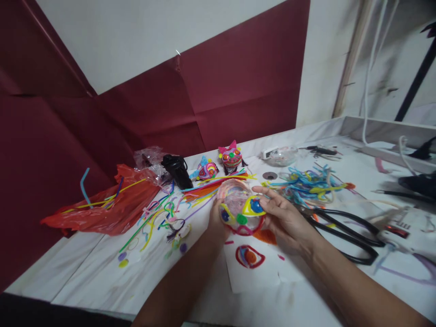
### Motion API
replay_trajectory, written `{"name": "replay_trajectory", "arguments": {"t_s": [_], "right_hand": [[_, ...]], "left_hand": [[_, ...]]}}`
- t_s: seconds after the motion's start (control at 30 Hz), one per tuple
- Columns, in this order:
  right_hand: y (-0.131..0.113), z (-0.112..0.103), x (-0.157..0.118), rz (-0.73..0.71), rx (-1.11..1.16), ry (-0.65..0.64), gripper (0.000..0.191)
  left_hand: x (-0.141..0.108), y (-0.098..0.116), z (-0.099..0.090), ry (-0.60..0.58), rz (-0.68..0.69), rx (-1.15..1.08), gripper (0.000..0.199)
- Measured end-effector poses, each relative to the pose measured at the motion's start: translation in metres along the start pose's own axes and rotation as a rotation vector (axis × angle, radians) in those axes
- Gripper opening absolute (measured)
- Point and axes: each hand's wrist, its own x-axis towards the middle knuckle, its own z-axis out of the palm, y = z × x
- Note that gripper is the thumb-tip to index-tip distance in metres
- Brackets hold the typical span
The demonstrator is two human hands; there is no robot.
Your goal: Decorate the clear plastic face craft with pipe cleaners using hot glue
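Note:
A clear plastic ball (235, 195) with a face of fuzzy pipe-cleaner pieces is held above the table. The face has blue-and-yellow eyes, a green nose (241, 219) and a pink mouth outline. My left hand (217, 218) is wrapped round the ball's left side, its fingers partly hidden behind. With my right hand (284, 218) I grip the pipe-cleaner eye (254, 205) at the ball's upper right, thumb on its edge. Below the ball, a red-rimmed eye piece (250, 257) with an orange centre lies on white paper (254, 279).
Black-handled scissors (350, 231) and a white power strip (405, 231) lie at right. Behind stand a pink lion-like head (232, 156), a blue-and-pink head (207, 169) and a black bottle (177, 171). Pipe cleaners (303, 186) and a red plastic bag (112, 209) spread around.

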Motion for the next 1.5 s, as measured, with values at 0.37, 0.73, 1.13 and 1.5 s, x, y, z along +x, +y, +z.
{"name": "replay_trajectory", "arguments": {"t_s": [0.37, 0.73, 1.13, 1.5], "right_hand": [[-0.011, -0.006, 0.004, 0.002, 0.07, 0.025, 0.042], [-0.015, -0.009, 0.002, -0.026, 0.021, 0.007, 0.037], [-0.005, 0.005, -0.001, -0.163, 0.046, 0.076, 0.033], [-0.002, 0.007, -0.001, -0.243, -0.092, 0.15, 0.033]], "left_hand": [[-0.015, 0.031, 0.0, -0.358, -0.189, -0.078, 0.06], [-0.011, 0.02, 0.0, -0.242, -0.053, -0.157, 0.041], [-0.028, -0.002, 0.023, -0.23, 0.085, -0.12, 0.044], [-0.036, -0.004, 0.013, -0.341, 0.159, -0.144, 0.067]]}}
